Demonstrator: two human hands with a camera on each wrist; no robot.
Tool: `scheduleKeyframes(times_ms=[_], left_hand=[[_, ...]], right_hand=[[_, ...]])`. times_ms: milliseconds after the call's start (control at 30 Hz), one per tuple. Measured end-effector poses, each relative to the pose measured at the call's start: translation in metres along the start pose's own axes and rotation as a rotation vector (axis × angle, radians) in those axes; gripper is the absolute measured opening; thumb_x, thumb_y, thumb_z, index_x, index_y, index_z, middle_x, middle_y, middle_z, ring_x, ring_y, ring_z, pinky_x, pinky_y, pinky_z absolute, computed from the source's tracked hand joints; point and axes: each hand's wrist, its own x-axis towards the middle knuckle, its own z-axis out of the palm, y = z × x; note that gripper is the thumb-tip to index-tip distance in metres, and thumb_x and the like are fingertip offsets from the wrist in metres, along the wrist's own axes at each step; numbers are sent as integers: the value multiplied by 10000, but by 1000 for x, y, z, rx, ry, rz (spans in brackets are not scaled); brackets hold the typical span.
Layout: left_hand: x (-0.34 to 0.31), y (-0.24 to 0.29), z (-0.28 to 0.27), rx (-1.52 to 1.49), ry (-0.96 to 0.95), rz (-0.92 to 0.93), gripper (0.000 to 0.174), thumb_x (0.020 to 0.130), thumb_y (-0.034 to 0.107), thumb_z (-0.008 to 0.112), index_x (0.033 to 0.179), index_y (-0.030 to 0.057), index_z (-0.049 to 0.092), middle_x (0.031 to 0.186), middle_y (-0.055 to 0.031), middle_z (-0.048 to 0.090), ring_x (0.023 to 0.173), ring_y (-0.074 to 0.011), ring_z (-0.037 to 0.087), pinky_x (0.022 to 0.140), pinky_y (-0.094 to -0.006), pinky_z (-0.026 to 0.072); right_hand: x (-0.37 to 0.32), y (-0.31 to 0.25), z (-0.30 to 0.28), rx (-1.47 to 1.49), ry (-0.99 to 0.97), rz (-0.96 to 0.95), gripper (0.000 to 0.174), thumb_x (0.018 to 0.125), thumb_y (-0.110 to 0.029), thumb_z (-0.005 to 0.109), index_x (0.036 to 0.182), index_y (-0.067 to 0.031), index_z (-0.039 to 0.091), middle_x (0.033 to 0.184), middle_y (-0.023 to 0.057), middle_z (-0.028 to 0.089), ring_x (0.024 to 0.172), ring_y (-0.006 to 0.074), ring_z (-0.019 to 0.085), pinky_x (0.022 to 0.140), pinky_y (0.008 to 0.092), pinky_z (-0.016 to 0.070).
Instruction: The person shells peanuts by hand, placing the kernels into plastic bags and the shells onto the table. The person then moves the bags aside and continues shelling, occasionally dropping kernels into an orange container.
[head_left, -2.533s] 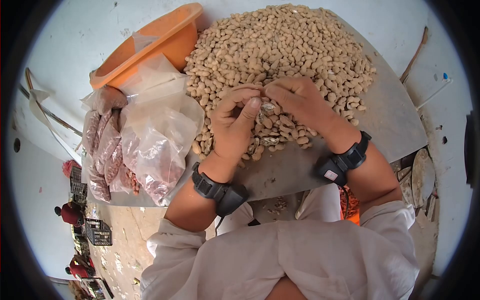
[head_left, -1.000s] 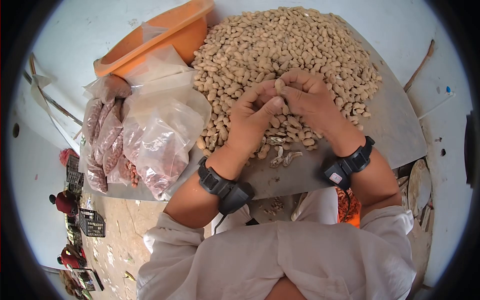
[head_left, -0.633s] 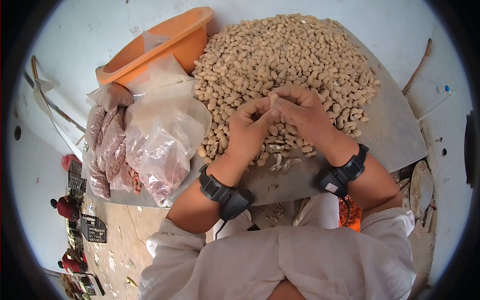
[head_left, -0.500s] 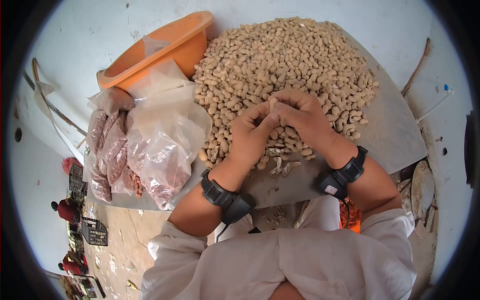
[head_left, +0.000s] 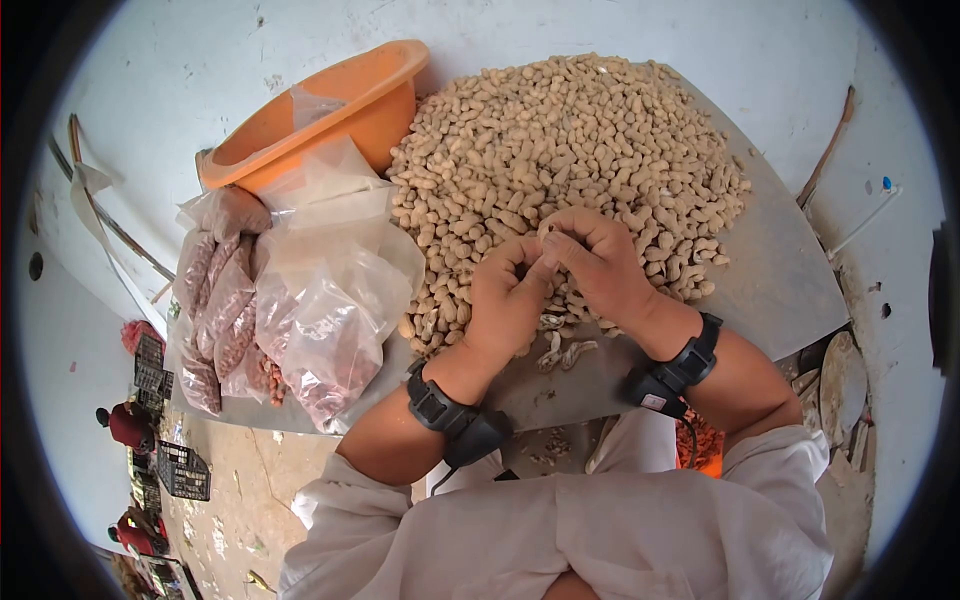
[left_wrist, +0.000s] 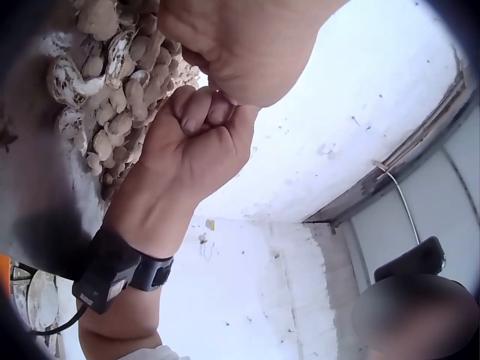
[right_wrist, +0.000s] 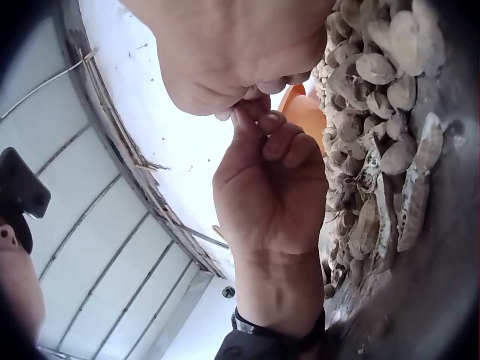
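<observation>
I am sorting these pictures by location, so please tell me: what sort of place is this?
Probably an informal peanut-shelling workroom: a large heap of unshelled peanuts covers much of the table, clear bags of what look like reddish kernels lie beside it, and black crates stand on the littered floor.

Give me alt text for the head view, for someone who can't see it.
A person's hands pinch what looks like a peanut, over a heap of peanuts on a grey table. Plastic bags lie to the left, an orange basin behind them.
</observation>
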Motion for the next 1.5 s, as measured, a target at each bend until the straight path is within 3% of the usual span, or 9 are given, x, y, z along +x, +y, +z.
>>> scheduleKeyframes(times_ms=[467, 733, 833, 933, 1033, 1133, 1233, 1367, 1500], left_hand=[[2, 1, 6, -237, 30, -53, 144, 947, 115, 526, 934, 3, 615, 699, 27, 541, 567, -25, 418, 500, -177, 341], [6, -4, 6, -343, 66, -56, 144, 948, 115, 531, 926, -1, 613, 734, 7, 559, 605, -48, 469, 518, -192, 382], [6, -5, 9, -182, 130, 33, 167, 956, 147, 526, 880, 18, 599, 736, 14, 557, 604, -43, 452, 535, -176, 366], [8, -8, 6, -130, 138, 83, 145, 949, 132, 540, 937, 7, 611, 756, 10, 573, 630, -40, 485, 553, -171, 381], [6, -2, 7, 6, 154, 95, 160, 914, 90, 573, 1032, -3, 630, 779, -25, 594, 686, -101, 550, 599, -230, 453], [13, -6, 2, 511, 167, 488, 226, 862, 56, 614, 1086, 29, 637, 839, -76, 605, 771, -198, 575, 679, -280, 473], [13, -4, 3, 562, 125, 591, 299, 834, 17, 630, 1131, 54, 634, 950, -89, 623, 804, -169, 587, 736, -273, 472], [12, -1, 3, 532, 117, 560, 315, 816, 7, 644, 1125, 65, 639, 986, -80, 610, 823, -160, 582, 737, -257, 466], [9, 0, 5, 421, 134, 483, 293, 831, 8, 637, 1120, 50, 629, 999, -74, 583, 782, -136, 572, 702, -248, 467]], right_hand=[[-8, 11, 20, 70, 275, -3, 191, 916, -157, 548, 964, 24, 584, 787, 25, 580, 667, 71, 504, 567, 225, 412], [-10, 3, 25, 319, 233, 131, 206, 959, -194, 496, 1037, -11, 553, 812, 30, 566, 638, 53, 496, 539, 202, 407], [-8, 8, 23, 494, 193, 179, 200, 972, -202, 467, 1041, -34, 550, 779, 11, 541, 589, 47, 453, 506, 196, 371], [-7, 8, 20, 674, 156, 256, 194, 981, -205, 437, 1035, -55, 549, 750, -6, 511, 552, 44, 403, 480, 194, 333], [-4, 6, 19, 813, 179, 337, 200, 983, -196, 405, 1026, -65, 549, 739, -11, 501, 534, 50, 381, 470, 201, 323], [-1, 3, 15, 905, 189, 401, 221, 980, -185, 375, 1016, -64, 557, 736, -12, 511, 528, 57, 381, 469, 208, 326], [-1, 4, 10, 1006, 170, 432, 241, 972, -174, 359, 996, -58, 569, 729, -9, 523, 527, 63, 387, 466, 212, 328], [-1, 6, 9, 1099, 110, 420, 236, 955, -153, 378, 934, -48, 588, 726, -6, 533, 537, 61, 415, 468, 209, 336], [1, 2, 9, 871, 135, 390, 196, 919, -92, 425, 949, -24, 606, 720, -2, 540, 535, 57, 427, 470, 196, 334]])
